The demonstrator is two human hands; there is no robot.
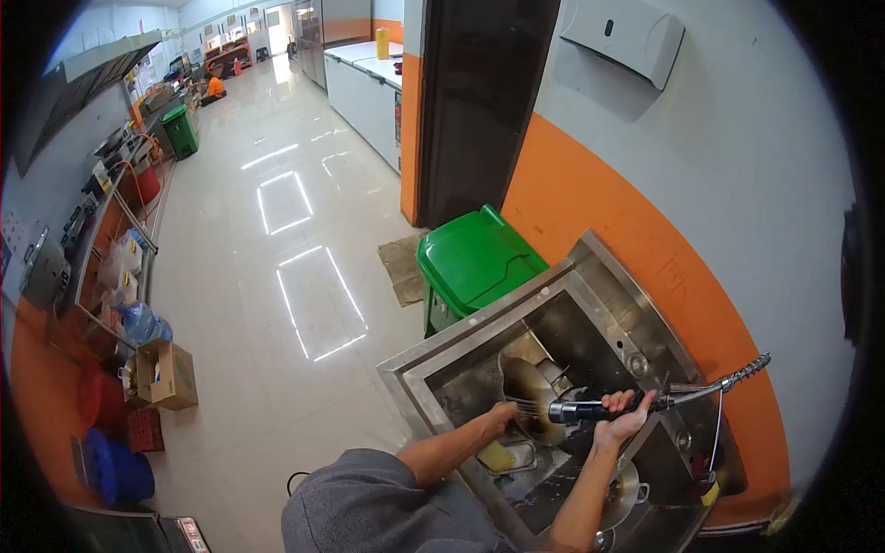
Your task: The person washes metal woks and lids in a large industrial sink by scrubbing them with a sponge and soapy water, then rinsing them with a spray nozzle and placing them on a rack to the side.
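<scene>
R grip (629,421) is wrapped round the black spray nozzle (576,411), up over the sink (404,371) basin nearest the green bin (475,263). Round metal pan (522,380) sits in that basin, off its far corner; L grip (501,417) is by it, fingers curled, can't tell if on anything. Nozzle's prob. light, stiff, slick when wet; spring hose (745,372) may tug, so best held mid-sleeve. Pan's prob. heavier, rigid, slippery: take by rim.

- A green bin (479,258) is standing near a dark door (484,101).
- A dispenser (625,39) is hanging on the wall (737,120).
- A yellow container (382,43) is standing on a white cabinet (361,100).
- A blue tub (126,472) is sitting near a red crate (145,430).
</scene>
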